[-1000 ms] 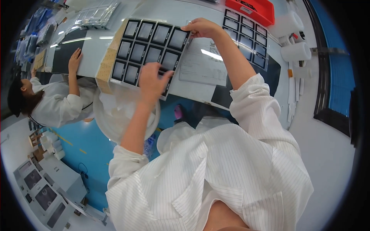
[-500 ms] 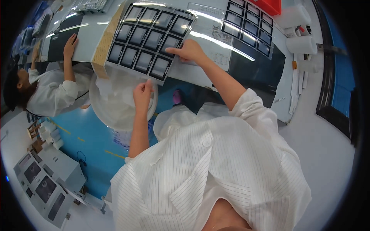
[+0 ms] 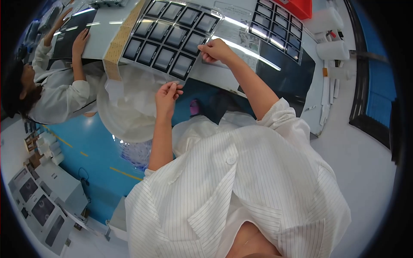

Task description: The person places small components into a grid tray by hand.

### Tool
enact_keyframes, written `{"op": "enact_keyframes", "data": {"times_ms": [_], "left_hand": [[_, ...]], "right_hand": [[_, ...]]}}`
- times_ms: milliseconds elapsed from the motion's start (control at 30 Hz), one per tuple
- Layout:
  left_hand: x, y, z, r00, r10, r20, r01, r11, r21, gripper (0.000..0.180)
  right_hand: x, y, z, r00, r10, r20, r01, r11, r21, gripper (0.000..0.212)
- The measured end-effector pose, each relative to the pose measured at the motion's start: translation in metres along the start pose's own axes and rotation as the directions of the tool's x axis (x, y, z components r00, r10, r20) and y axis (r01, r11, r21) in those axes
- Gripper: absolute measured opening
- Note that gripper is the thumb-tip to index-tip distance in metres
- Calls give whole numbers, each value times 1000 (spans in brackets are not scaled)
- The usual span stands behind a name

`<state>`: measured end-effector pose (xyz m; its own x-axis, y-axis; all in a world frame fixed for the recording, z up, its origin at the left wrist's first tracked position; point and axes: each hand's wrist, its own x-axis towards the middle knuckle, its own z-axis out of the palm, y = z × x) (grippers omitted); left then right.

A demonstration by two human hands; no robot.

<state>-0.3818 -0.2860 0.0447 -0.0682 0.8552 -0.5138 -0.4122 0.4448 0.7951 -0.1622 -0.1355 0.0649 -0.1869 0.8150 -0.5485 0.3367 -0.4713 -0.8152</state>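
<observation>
A clear tray (image 3: 163,45) holds rows of flat black-framed rectangular panels with pale centres. It overhangs the near edge of the worktable. My left hand (image 3: 167,99) is closed in a pinch by the tray's near right corner; whether it grips the corner or something thin is unclear. Beside the tray's right edge, my right hand (image 3: 218,51) is closed too, thumb and forefinger together at the outer panels. Anything between those fingertips is too small to make out.
A second tray of panels (image 3: 277,30) lies farther right, near a red bin (image 3: 297,7). Cardboard (image 3: 112,60) lines the left side. Below stands a round white tub (image 3: 107,116) with a pale liner. A co-worker (image 3: 60,94) sits left, one hand on a dark mat.
My left hand has moved slightly up and right toward the tray corner. My right hand has shifted a little right, its extended thumb now drawn into a pinch.
</observation>
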Motion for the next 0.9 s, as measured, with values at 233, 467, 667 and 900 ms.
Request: {"op": "enact_keyframes", "data": {"times_ms": [233,467,667,900], "left_hand": [[-8,13,5,999,42,14,-41,997,-61,8],[-6,64,8,999,34,31,-39,980,193,6],[-12,62,27,991,133,26,-123,962,-245,6],[-14,65,54,991,-10,131,12,1000,-16,9]], "right_hand": [[-14,-6,-9,996,-21,92,7,988,155,34],[-94,-39,38,674,-738,14,596,532,-601,38],[-94,-38,32,962,-271,21,233,783,-576,47],[-49,-31,18,968,-244,-65,217,673,708,46]]}}
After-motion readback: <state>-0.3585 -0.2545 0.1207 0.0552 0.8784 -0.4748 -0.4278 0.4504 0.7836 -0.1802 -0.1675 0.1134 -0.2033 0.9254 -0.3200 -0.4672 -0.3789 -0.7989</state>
